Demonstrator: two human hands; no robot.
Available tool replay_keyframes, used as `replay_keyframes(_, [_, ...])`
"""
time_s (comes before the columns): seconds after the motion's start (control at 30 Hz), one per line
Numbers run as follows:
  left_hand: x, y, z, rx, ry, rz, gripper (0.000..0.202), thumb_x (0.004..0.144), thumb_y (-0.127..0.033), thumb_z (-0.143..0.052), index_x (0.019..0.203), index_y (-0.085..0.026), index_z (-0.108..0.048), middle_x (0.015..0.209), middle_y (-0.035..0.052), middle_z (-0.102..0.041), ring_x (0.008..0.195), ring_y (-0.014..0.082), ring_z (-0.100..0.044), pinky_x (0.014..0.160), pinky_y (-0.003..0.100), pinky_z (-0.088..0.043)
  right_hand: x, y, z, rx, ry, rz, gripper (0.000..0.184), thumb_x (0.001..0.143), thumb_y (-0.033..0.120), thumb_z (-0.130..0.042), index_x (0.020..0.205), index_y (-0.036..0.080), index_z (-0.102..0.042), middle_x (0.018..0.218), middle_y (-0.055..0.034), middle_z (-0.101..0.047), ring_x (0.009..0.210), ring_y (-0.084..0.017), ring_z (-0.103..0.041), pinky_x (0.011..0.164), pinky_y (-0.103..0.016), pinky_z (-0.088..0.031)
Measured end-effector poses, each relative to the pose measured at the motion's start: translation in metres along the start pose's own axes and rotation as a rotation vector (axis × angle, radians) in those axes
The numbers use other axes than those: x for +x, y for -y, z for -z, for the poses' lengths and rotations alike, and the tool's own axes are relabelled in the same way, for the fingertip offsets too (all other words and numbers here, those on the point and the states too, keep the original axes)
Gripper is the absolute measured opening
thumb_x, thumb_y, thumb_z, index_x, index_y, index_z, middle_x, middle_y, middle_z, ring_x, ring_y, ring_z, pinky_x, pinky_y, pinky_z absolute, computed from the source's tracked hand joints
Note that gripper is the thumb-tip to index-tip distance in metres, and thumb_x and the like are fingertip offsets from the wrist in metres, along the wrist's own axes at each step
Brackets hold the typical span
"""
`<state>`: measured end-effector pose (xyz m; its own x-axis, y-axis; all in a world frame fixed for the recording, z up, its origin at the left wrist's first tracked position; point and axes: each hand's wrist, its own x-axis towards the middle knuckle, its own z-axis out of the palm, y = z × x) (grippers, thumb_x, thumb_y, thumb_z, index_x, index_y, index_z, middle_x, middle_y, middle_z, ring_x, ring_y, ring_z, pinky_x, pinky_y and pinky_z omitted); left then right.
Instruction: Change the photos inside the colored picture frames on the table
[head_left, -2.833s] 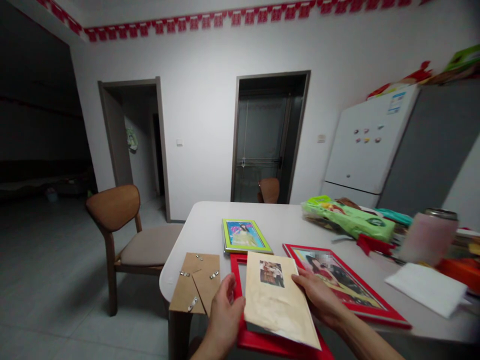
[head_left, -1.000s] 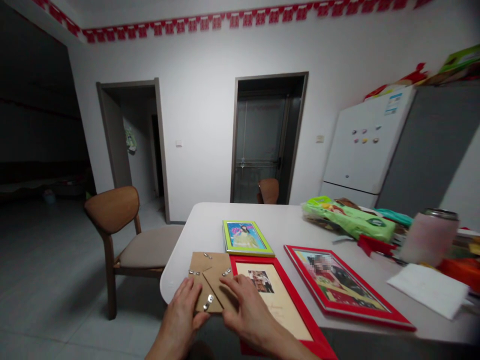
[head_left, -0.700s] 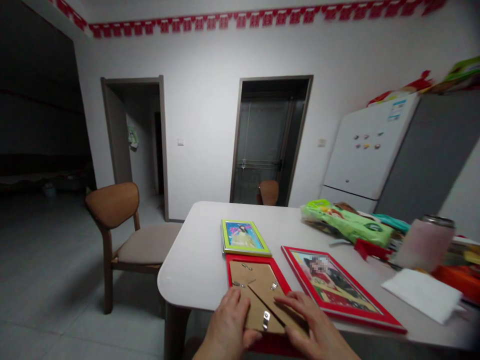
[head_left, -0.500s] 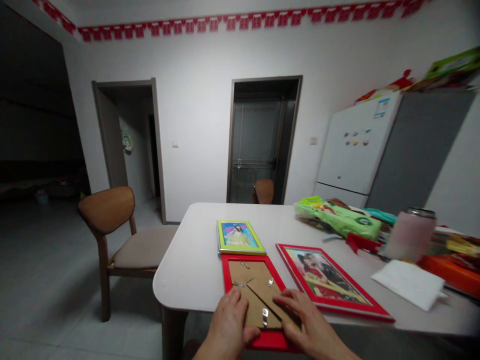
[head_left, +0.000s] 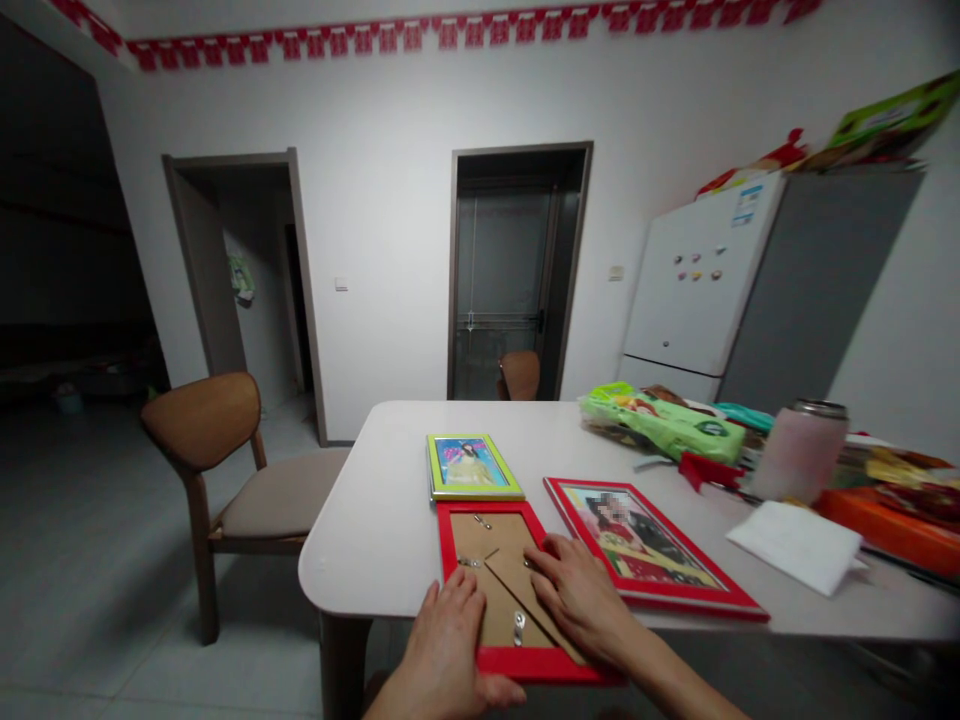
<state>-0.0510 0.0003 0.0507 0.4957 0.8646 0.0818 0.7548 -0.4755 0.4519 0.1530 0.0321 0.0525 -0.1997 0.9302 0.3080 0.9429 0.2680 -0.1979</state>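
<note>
A red picture frame (head_left: 544,662) lies face down at the table's near edge, its brown backing board (head_left: 504,590) showing with small metal turn clips (head_left: 519,628) and a long diagonal slit. My left hand (head_left: 448,640) grips the lower left corner, fingers on the left side and thumb along the bottom edge. Over the right side rests my right hand (head_left: 574,590), its bent fingers at the right-hand clip, which they mostly cover; its thumb is hidden. Just beyond is a lime-green framed picture (head_left: 474,468). To the right, a second red framed picture (head_left: 649,545) lies face up.
On the table's right side are a white tissue (head_left: 796,545), a pink tumbler (head_left: 801,455), a green packet (head_left: 667,425) and an orange box (head_left: 892,525). A wooden chair (head_left: 202,420) stands left of the white table (head_left: 375,530).
My right hand has moved up from the board's lower right corner to the right-hand clip. My left hand stays at the frame's left corner. The view has shifted slightly.
</note>
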Motion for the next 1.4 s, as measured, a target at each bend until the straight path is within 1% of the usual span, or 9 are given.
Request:
replay_keyframes(0.33, [0.000,0.001,-0.001,-0.013,-0.009,0.010,0.084,0.054,-0.052,-0.065,0.120,-0.009,-0.038,0.131,0.0145,-0.031,0.121,0.0255,-0.023,0.101,0.035,-0.020,0.000,0.005,0.001,0.051,0.008,-0.016,0.028,0.078,0.027,-0.035,0.084,0.015,-0.060,0.089,-0.0083,-0.051,0.084,-0.017,-0.047,0.078,-0.029,-0.033])
replay_keyframes(0.5, [0.000,0.005,-0.002,-0.022,-0.029,0.001,0.084,0.052,-0.054,-0.065,0.119,-0.010,-0.040,0.130,0.0141,-0.032,0.121,0.0260,-0.024,0.101,0.035,-0.020,-0.005,0.003,0.003,0.076,-0.019,-0.009,0.031,0.077,0.026,-0.036,0.094,0.015,-0.058,0.093,-0.0096,-0.052,0.087,-0.019,-0.047,0.080,-0.032,-0.035])
replay_keyframes(0.6, [0.001,0.006,-0.003,-0.024,-0.030,-0.005,0.084,0.051,-0.053,-0.066,0.118,-0.010,-0.041,0.130,0.0142,-0.032,0.121,0.0261,-0.025,0.101,0.035,-0.021,-0.017,0.008,0.006,0.117,-0.043,0.059,0.032,0.076,0.027,-0.038,0.099,0.018,-0.058,0.102,-0.0102,-0.051,0.095,-0.021,-0.045,0.085,-0.035,-0.033])
replay_keyframes(0.77, [0.001,0.003,-0.002,-0.017,-0.027,-0.001,0.081,0.052,-0.049,-0.067,0.118,-0.011,-0.041,0.131,0.0128,-0.032,0.121,0.0241,-0.024,0.101,0.034,-0.022,-0.035,0.032,0.019,0.229,0.104,0.286,0.027,0.077,0.024,-0.038,0.089,0.028,-0.062,0.099,-0.0051,-0.052,0.094,-0.019,-0.044,0.082,-0.034,-0.035])
replay_keyframes(0.9, [0.001,0.002,-0.002,-0.023,-0.010,0.012,0.081,0.052,-0.048,-0.068,0.118,-0.010,-0.041,0.131,0.0132,-0.031,0.121,0.0241,-0.024,0.100,0.034,-0.022,-0.037,0.042,0.028,0.227,0.158,0.317,0.027,0.077,0.024,-0.038,0.085,0.028,-0.063,0.097,-0.0047,-0.052,0.092,-0.019,-0.043,0.080,-0.035,-0.034])
replay_keyframes(1.1, [0.000,0.001,0.000,-0.044,-0.026,0.005,0.080,0.053,-0.047,-0.067,0.119,-0.012,-0.040,0.131,0.0120,-0.032,0.122,0.0236,-0.023,0.101,0.033,-0.022,-0.040,0.041,0.036,0.243,0.208,0.346,0.025,0.076,0.026,-0.040,0.086,0.027,-0.063,0.101,-0.0045,-0.052,0.097,-0.020,-0.042,0.085,-0.036,-0.032])
replay_keyframes(1.2, [0.000,-0.001,0.002,-0.056,-0.006,0.021,0.079,0.052,-0.046,-0.068,0.118,-0.012,-0.041,0.131,0.0125,-0.032,0.121,0.0240,-0.024,0.101,0.034,-0.021,-0.034,0.043,0.031,0.266,0.182,0.314,0.028,0.078,0.027,-0.037,0.094,0.026,-0.060,0.104,-0.0052,-0.052,0.098,-0.020,-0.043,0.086,-0.035,-0.032])
replay_keyframes(1.3, [0.001,-0.002,0.004,-0.063,0.002,0.005,0.081,0.051,-0.045,-0.069,0.119,-0.012,-0.041,0.130,0.0126,-0.033,0.121,0.0243,-0.025,0.101,0.035,-0.021,-0.015,0.047,0.018,0.278,0.121,0.267,0.033,0.079,0.026,-0.034,0.105,0.022,-0.055,0.105,-0.0071,-0.052,0.096,-0.018,-0.045,0.085,-0.032,-0.033])
replay_keyframes(1.4, [0.002,0.001,0.003,-0.073,-0.019,-0.034,0.084,0.050,-0.043,-0.071,0.121,-0.014,-0.038,0.131,0.0111,-0.031,0.122,0.0235,-0.024,0.102,0.034,-0.020,0.008,0.053,0.004,0.227,0.110,0.266,0.032,0.078,0.020,-0.034,0.101,0.022,-0.056,0.099,-0.0060,-0.053,0.092,-0.017,-0.045,0.081,-0.030,-0.034])
